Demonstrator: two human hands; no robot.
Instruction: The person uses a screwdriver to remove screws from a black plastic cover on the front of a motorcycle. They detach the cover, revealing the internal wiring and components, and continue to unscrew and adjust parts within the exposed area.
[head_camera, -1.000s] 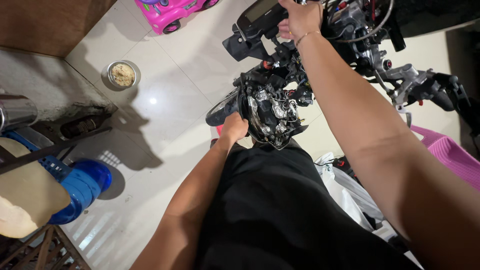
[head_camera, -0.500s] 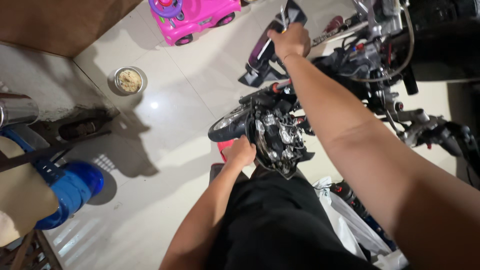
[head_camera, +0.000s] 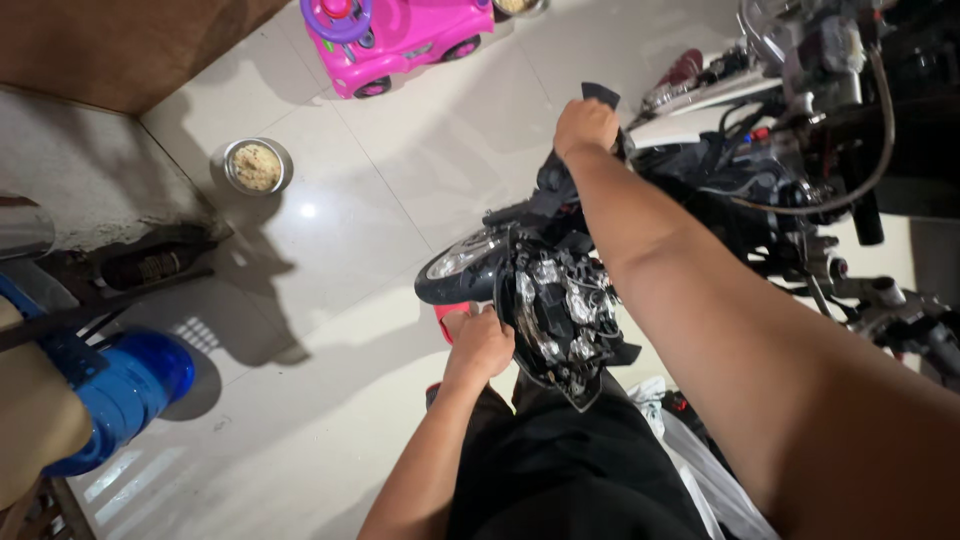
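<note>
**Both hands on a motorcycle headlight unit**

A round steel bowl (head_camera: 257, 165) stands on the tiled floor (head_camera: 330, 300) at upper left, filled with a pale grainy food. A blue water jug (head_camera: 125, 395) lies tilted at the left edge; what it holds cannot be told. A pink toy car (head_camera: 400, 40) with a purple steering wheel sits at the top, and behind it the rim of a second bowl (head_camera: 520, 8) just shows. No labels or signs can be made out.

The headlight unit (head_camera: 555, 310) is at mid-frame, just above the person's black-clad lap, its back side with wiring and shiny fittings turned up toward the camera. Its long axis runs from upper left down to lower right; the rounded lens end points left, toward the floor.

The left hand (head_camera: 480, 345) has its fingers clenched on the unit's lower left edge. The right hand (head_camera: 585, 128) is closed around a black panel (head_camera: 600, 95) at the unit's upper end. The motorcycle (head_camera: 800, 150) stands to the right.
</note>
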